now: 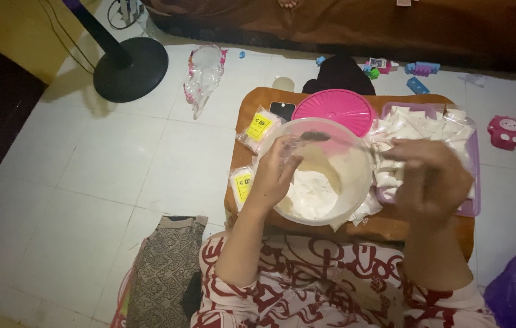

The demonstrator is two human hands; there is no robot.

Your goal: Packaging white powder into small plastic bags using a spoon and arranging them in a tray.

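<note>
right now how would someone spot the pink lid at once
Start at the low brown table on the white floor. Behind the clear bowl of white powder lies the pink lid, flat. It is the only round, ribbed, bright pink thing there.

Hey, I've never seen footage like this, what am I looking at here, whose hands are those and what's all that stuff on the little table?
There is no machine here. The one picture comes from a camera worn on a person's head, looking down at their own two bare hands.

They sit on a tiled floor at a low wooden table. In the middle stands a clear plastic bowl with white powder in it. The left hand is over the bowl, pinching what looks like a thin clear bag at the rim. The right hand hovers beside the bowl; it is blurred, so what it grips is unclear.

Behind the bowl lies a pink round lid. To the right, a tray holds small filled white packets. Left of the bowl are two packets with yellow labels.
</note>
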